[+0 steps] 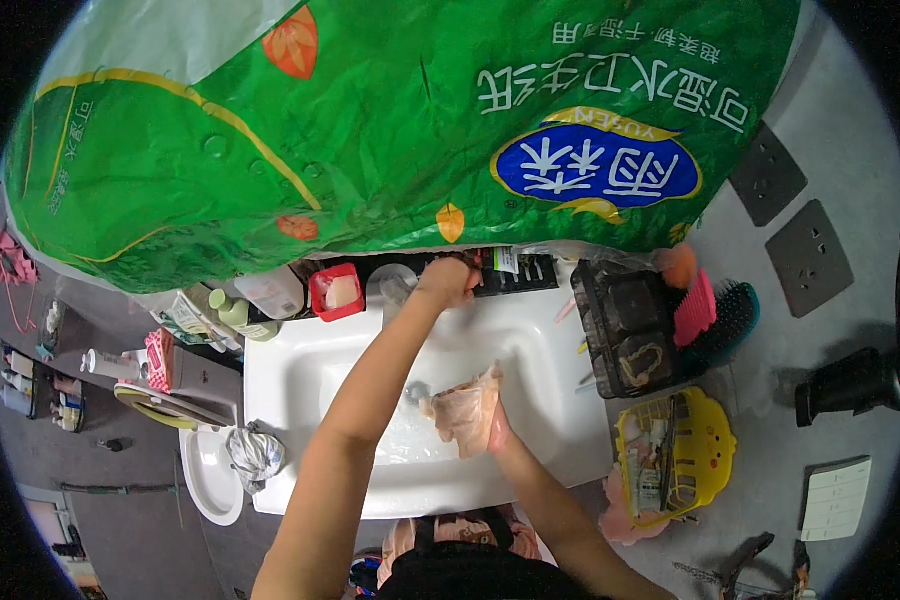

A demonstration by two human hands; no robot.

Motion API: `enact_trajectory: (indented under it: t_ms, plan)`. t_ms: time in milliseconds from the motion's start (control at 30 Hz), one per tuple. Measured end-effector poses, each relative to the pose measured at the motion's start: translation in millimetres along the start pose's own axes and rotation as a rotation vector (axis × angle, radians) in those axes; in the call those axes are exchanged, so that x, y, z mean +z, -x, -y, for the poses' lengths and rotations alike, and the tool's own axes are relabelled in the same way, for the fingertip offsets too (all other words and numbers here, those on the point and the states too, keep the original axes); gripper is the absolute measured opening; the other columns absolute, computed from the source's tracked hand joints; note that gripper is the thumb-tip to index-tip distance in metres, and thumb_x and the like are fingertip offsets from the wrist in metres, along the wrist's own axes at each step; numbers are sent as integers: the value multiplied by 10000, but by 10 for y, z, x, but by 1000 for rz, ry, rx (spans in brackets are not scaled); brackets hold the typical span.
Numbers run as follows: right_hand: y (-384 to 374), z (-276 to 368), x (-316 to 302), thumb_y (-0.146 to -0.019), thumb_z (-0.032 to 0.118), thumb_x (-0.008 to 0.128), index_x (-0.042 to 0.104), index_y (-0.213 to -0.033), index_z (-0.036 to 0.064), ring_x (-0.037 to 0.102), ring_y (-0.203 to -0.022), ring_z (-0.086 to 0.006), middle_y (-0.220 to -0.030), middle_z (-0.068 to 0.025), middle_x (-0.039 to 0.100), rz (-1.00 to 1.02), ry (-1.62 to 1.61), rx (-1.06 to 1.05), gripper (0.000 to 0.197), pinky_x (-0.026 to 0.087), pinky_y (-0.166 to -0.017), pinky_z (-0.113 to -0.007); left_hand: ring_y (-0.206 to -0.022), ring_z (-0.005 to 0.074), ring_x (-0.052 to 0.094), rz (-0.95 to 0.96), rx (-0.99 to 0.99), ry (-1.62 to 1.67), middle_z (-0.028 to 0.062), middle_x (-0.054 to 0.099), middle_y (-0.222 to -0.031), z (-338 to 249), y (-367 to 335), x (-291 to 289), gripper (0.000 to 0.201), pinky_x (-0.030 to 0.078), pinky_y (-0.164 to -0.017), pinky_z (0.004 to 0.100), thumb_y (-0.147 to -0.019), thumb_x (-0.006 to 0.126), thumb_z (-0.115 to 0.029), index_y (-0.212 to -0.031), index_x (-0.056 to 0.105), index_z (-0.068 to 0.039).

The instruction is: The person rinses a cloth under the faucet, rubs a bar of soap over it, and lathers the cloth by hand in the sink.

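Left hand (pixel 450 283): is reaching across the basin to its back edge, just below the green pack; the fingers are curling inward, and whether they are gripping anything cannot be told.
Right hand (pixel 500 434): is hanging over the basin with the cloth at its fingers; the cloth is covering most of it, so how far it is closing cannot be told.
Cloth (pixel 460 410): is hanging crumpled and pale pink over the middle of the basin, touching the right hand.
Basin (pixel 305 385): is standing white and wide between the two forearms.
Green pack (pixel 370 140): is filling the top of the view, leaning over the back edge.
Back edge: a red soap dish (pixel 320 302) is holding a pale bar of soap (pixel 340 291); a clear cup (pixel 397 283) is standing between the dish and the left hand.
Left side: a pale green bottle (pixel 232 310) is standing near the basin's back corner; a crumpled plastic bag (pixel 255 456) is lying at the edge of a small white tray (pixel 209 505).
Right side: a black case (pixel 610 320) is sitting on the basin's edge, a pink comb (pixel 696 308) and a teal brush (pixel 738 312) beside it; below, a yellow basket (pixel 715 465) is holding several tubes (pixel 652 470).
Wall: two dark sockets (pixel 810 257) are showing at the right.
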State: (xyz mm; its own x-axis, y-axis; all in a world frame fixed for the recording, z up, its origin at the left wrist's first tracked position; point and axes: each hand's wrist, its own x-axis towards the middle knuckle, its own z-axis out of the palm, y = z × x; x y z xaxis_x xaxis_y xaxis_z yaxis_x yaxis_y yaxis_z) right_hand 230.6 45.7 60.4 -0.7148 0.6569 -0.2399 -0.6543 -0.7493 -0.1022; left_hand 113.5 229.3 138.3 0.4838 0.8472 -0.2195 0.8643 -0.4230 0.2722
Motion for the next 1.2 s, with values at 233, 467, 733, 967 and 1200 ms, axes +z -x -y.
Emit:
enact_trajectory:
  t_ms: [233,467,733,967,1200]
  plan:
    - [-12,-52,-351,-728,733,303,437,-1145,70,567,-851,-357,-1038,-188,526,8,-10,25,794,493,-516,-462,-759,290,586,-393,-10,-86,117,590,-787,128,-56,264,140,471,-657,391,-665,596,-134,-783,544,-78]
    - [-75,-105,-226,-714,746,297,425,-1130,1,567,-799,-353,-1005,-261,514,11,-41,36,863,494,-561,-421,-708,289,577,-664,68,-72,108,581,-759,287,112,176,164,456,-588,392,-651,575,-66,-808,533,-78]
    - [-206,-215,-560,-805,635,287,471,-1078,51,540,-895,-282,-1010,-113,550,113,-49,77,670,472,-640,-436,-655,289,557,-874,254,191,100,540,-709,29,743,68,205,453,-551,381,-661,582,-83,-861,538,-77]
    - [-653,-611,-167,-773,703,241,537,-966,103,539,-762,-201,-917,-41,568,-250,92,15,697,462,-663,-312,-627,229,566,-943,-96,730,113,585,-783,-194,2302,1435,216,462,-555,316,-747,590,-141,-935,520,-61]
    - [-1092,-729,-155,-753,717,298,536,-990,87,576,-869,-277,-963,-75,587,-209,84,43,714,473,-739,-425,-587,134,496,-794,-1007,1788,73,530,-827,197,2704,1971,320,407,-479,241,-873,422,-313,-1071,375,-66]
